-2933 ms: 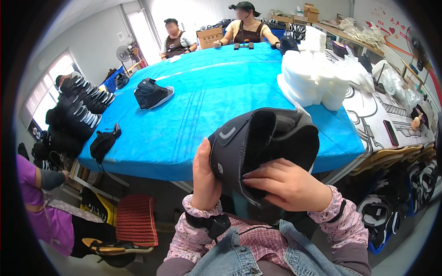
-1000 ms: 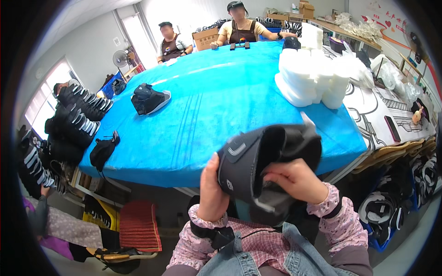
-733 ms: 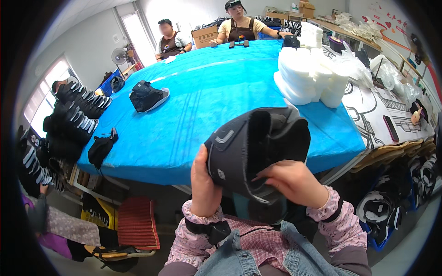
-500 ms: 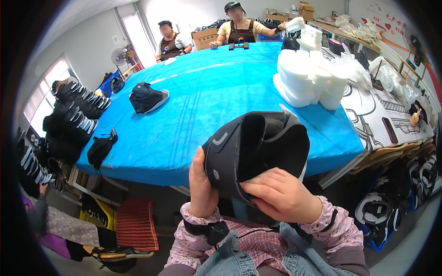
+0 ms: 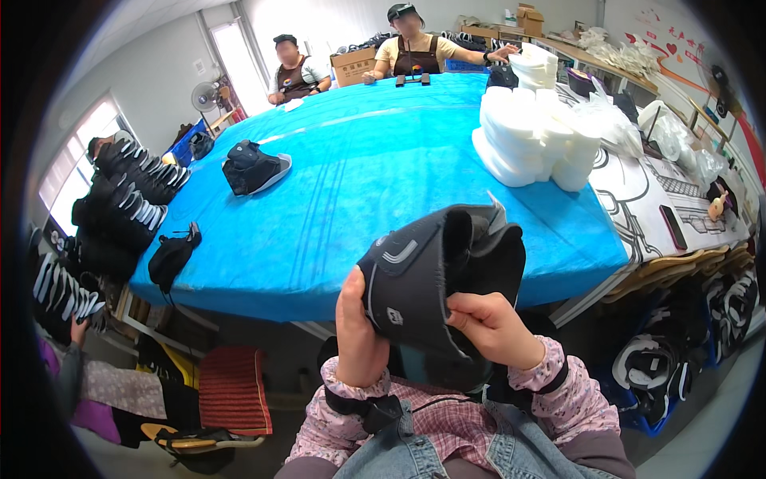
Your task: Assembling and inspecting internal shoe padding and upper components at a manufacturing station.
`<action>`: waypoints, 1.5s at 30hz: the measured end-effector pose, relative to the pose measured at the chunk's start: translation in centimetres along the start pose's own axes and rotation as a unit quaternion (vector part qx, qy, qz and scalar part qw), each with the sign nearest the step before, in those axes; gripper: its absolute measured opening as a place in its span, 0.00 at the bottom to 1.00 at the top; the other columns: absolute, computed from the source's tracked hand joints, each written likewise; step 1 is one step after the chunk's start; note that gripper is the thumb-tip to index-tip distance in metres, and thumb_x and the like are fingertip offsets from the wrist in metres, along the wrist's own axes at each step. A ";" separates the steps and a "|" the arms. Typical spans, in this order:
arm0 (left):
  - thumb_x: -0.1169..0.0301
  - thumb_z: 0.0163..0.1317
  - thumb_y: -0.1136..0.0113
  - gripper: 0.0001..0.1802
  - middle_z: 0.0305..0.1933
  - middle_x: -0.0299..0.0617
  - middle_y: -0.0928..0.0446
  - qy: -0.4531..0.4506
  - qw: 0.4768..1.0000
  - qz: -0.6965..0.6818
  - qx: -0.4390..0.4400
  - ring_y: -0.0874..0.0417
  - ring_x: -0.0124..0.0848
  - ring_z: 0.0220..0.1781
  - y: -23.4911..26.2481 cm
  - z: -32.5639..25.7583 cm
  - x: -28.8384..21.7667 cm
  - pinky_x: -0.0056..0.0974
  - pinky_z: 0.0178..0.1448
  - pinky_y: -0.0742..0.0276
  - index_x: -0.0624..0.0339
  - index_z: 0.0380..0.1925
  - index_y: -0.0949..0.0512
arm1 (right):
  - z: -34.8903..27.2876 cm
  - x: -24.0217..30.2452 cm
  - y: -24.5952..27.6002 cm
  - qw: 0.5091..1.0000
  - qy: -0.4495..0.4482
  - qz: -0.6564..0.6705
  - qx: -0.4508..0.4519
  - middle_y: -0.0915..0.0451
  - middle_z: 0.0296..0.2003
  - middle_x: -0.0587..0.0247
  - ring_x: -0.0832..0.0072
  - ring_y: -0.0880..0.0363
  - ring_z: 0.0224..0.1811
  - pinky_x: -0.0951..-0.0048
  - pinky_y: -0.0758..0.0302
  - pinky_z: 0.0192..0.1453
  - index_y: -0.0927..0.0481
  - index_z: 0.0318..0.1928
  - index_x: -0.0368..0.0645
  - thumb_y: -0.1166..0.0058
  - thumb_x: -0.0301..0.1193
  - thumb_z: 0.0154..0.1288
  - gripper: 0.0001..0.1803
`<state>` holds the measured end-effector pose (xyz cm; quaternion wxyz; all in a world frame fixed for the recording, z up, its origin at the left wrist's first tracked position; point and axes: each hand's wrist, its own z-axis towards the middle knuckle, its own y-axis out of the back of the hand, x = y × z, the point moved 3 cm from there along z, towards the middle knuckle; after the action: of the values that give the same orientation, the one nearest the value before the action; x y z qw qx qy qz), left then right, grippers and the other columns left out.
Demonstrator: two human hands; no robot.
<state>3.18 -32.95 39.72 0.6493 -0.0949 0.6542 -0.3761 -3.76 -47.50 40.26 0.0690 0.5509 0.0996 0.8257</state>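
Observation:
I hold a black padded boot liner [image 5: 411, 275] in front of me, its dark opening turned up and to the right. It has a grey curved mark and a small light badge on its outer wall. My left hand [image 5: 361, 319] clasps that wall from the left, thumb up and fingers hidden behind it. My right hand [image 5: 496, 327] is closed in a pinch on the front rim of the opening. A second black liner-like piece with a pale grey edge [image 5: 254, 169] lies farther off on the blue-covered table [image 5: 343, 207].
White pad stacks [image 5: 531, 144] stand at the right of the table. A small black piece [image 5: 175, 257] hangs at its left edge, by piled black-and-white pieces [image 5: 132, 188]. Two people sit across; another person's hand [image 5: 80, 329] shows at left. A blue bin [image 5: 650, 419] is lower right.
The liner has tilted and its opening narrowed. My right hand has shifted up along the rim into a tighter pinch. Across the table, a person's hand has lowered to the white stack.

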 end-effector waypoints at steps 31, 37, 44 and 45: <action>0.62 0.67 0.53 0.18 0.44 0.40 0.23 0.015 0.999 0.047 0.007 0.23 0.24 0.43 2.4 -1.1 1.3 0.29 0.48 0.28 0.68 0.48 0.30 | -3.0 0.7 -2.4 0.992 0.107 -0.059 -0.042 0.26 0.27 0.53 0.64 0.23 0.27 0.71 0.28 0.30 0.32 0.46 0.33 0.47 0.19 0.53 0.18; 0.63 0.62 0.44 0.21 0.48 0.37 0.25 0.105 0.990 0.063 0.073 0.27 0.23 0.47 2.8 -2.1 2.5 0.30 0.53 0.31 0.66 0.50 0.30 | -3.1 0.1 -2.3 0.983 0.083 -0.154 -0.057 0.28 0.20 0.49 0.54 0.25 0.21 0.64 0.30 0.24 0.31 0.45 0.30 0.55 0.21 0.57 0.14; 0.68 0.61 0.43 0.17 0.43 0.34 0.24 0.058 0.993 0.089 0.046 0.26 0.21 0.42 2.1 -3.0 2.6 0.29 0.48 0.30 0.66 0.47 0.27 | -3.5 -2.9 -2.6 0.993 0.018 0.015 -0.112 0.25 0.28 0.46 0.60 0.22 0.27 0.71 0.28 0.29 0.31 0.52 0.32 0.60 0.23 0.63 0.16; 0.69 0.60 0.42 0.16 0.40 0.33 0.23 0.008 0.989 0.130 0.065 0.26 0.20 0.40 2.1 -3.0 2.1 0.27 0.45 0.30 0.66 0.46 0.26 | -3.4 -3.5 -2.6 0.990 0.030 0.086 -0.112 0.24 0.31 0.45 0.62 0.21 0.30 0.72 0.28 0.32 0.31 0.53 0.32 0.61 0.23 0.64 0.17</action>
<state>0.92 -31.68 36.37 0.6923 0.0364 0.6401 -0.3311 -5.57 -46.02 35.21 0.0561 0.5211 -0.0393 0.8508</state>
